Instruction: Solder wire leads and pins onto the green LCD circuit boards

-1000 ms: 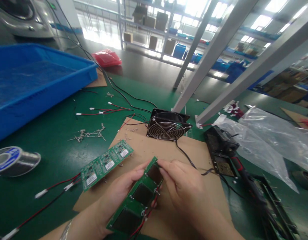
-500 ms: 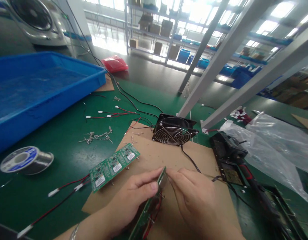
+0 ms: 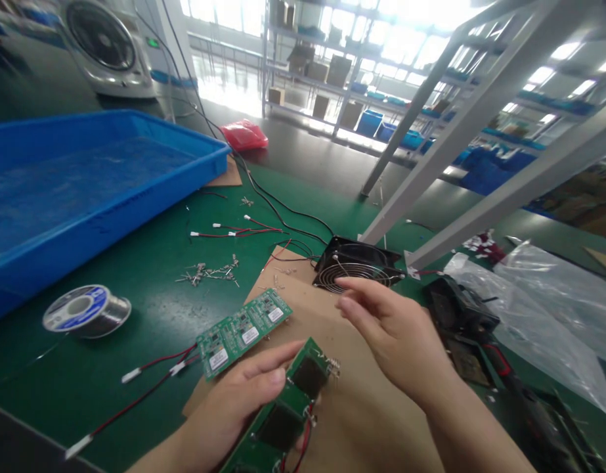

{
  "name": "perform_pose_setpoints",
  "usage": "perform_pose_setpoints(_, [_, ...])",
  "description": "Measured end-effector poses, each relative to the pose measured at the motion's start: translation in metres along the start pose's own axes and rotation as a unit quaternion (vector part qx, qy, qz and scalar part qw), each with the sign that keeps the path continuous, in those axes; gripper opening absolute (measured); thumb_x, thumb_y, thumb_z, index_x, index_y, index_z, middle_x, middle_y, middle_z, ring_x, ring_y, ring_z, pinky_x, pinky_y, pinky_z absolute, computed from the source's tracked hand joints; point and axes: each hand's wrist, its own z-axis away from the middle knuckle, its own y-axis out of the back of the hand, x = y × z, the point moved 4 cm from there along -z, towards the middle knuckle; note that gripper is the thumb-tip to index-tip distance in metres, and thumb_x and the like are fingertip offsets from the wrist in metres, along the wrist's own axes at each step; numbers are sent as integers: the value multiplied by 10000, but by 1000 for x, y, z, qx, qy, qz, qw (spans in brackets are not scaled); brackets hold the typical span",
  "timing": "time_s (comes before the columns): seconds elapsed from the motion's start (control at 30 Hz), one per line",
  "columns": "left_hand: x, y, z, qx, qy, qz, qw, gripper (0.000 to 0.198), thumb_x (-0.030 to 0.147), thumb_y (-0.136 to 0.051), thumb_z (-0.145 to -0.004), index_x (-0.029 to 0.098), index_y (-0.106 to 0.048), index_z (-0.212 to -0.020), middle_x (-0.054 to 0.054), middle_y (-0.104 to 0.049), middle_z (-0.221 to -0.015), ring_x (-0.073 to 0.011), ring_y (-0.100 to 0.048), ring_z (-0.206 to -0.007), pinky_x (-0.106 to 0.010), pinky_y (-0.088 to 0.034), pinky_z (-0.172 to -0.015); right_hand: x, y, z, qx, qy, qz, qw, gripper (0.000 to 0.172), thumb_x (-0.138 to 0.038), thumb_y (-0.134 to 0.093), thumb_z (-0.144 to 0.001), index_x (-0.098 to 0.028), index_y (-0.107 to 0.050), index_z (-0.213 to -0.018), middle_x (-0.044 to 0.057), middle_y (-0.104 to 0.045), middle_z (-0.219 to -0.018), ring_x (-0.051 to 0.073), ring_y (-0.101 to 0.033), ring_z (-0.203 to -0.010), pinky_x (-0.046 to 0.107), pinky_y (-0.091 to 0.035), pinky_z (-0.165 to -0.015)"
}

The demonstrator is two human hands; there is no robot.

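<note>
My left hand [image 3: 248,384] grips a green circuit board [image 3: 283,401] by its left edge, thumb on top and fingers beneath. Dark square patches, red and black wires and a coiled metal piece [image 3: 335,366] show on its face. My right hand [image 3: 389,328] hovers above the cardboard [image 3: 366,401], in front of the fan. Its thumb and index finger are bent, tips slightly apart, with nothing visible between them. Beside my left hand lies a second circuit board [image 3: 246,332] with white labels and red-black leads.
A solder spool [image 3: 86,312], loose metal parts [image 3: 211,272] and connector wires [image 3: 236,231] lie on the left. A blue tray [image 3: 106,177] stands behind them. A black fan [image 3: 356,263], soldering iron [image 3: 517,381], plastic bags [image 3: 543,295] and slanted metal posts [image 3: 445,138] lie ahead and right.
My right hand has left the board and moved up toward the fan. The board in my left hand has turned from edge-on, so its face shows. The view has shifted slightly left.
</note>
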Motion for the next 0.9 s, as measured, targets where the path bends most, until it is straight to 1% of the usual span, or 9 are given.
perform_pose_setpoints(0.07, [-2, 7, 5, 1, -2, 17, 1000, 428, 324, -615, -726, 189, -540, -1125, -82, -671, -806, -179, -627, -682, -283, -462, -644, -4, -26, -20, -66, 21, 30, 997, 187, -183, -494, -804, -184, -599, -959, 6, -667, -864, 108, -612, -756, 209, -465, -656])
perform_pose_setpoints(0.2, [-11, 16, 6, -29, -19, 32, 999, 351, 380, -615, -721, 171, -600, -1002, -63, -665, -739, -158, -624, -621, -276, -461, -637, -7, -79, -53, -160, 63, 76, 982, 100, -160, -524, -785, -155, -624, -794, 22, -654, -809, 135, -598, -772, 271, -460, -707])
perform_pose_setpoints(0.3, [-17, 18, 4, -58, -36, 32, 997, 351, 444, -572, -735, 168, -607, -950, -66, -657, -758, -159, -616, -568, -290, -465, -591, -4, -107, -67, -204, 65, 121, 969, 171, -276, -503, -825, -130, -582, -868, 31, -609, -874, 138, -578, -808, 334, -466, -729])
perform_pose_setpoints(0.4, [-20, 21, 4, -67, -51, 48, 995, 340, 436, -494, -787, 166, -603, -964, -76, -658, -775, -173, -618, -578, -301, -469, -571, -2, -119, -72, -231, 60, 150, 960, 237, -319, -483, -836, -138, -545, -977, 46, -576, -965, 140, -567, -831, 342, -473, -728])
perform_pose_setpoints(0.5, [-19, 23, 5, -70, -45, 89, 993, 332, 394, -463, -801, 149, -609, -973, -86, -664, -777, -192, -627, -633, -307, -474, -593, -2, -115, -70, -231, 60, 159, 958, 234, -316, -487, -834, -137, -547, -972, 45, -576, -959, 140, -567, -830, 340, -473, -727])
perform_pose_setpoints(0.57, [-17, 21, 6, -73, -30, 112, 991, 323, 351, -498, -767, 132, -612, -975, -101, -665, -830, -212, -628, -699, -308, -474, -609, -1, -104, -67, -212, 57, 158, 963, 204, -296, -483, -837, -130, -556, -931, 36, -587, -914, 137, -569, -815, 338, -470, -722])
perform_pose_setpoints(0.67, [-12, 14, 7, -75, -22, 126, 989, 336, 277, -499, -750, 125, -588, -1035, -119, -657, -891, -236, -621, -773, -307, -470, -612, 1, -83, -59, -178, 50, 146, 972, 151, -170, -441, -842, -141, -578, -898, 41, -619, -881, 147, -578, -827, 311, -454, -730])
perform_pose_setpoints(0.77, [-11, 8, 5, -49, -24, 139, 989, 342, 233, -451, -778, 156, -554, -1094, -105, -662, -877, -240, -625, -792, -352, -469, -681, -1, -68, -51, -162, 50, 128, 977, 228, -96, -414, -815, -163, -610, -910, 54, -642, -922, 157, -578, -880, 272, -424, -765])
perform_pose_setpoints(0.9, [-15, 5, 1, -9, -13, 147, 989, 309, 241, -425, -795, 181, -572, -1060, -78, -671, -803, -236, -630, -771, -391, -450, -752, -3, -55, -36, -141, 22, 118, 983, 194, -150, -435, -818, -152, -627, -842, 64, -647, -859, 163, -585, -817, 259, -417, -717])
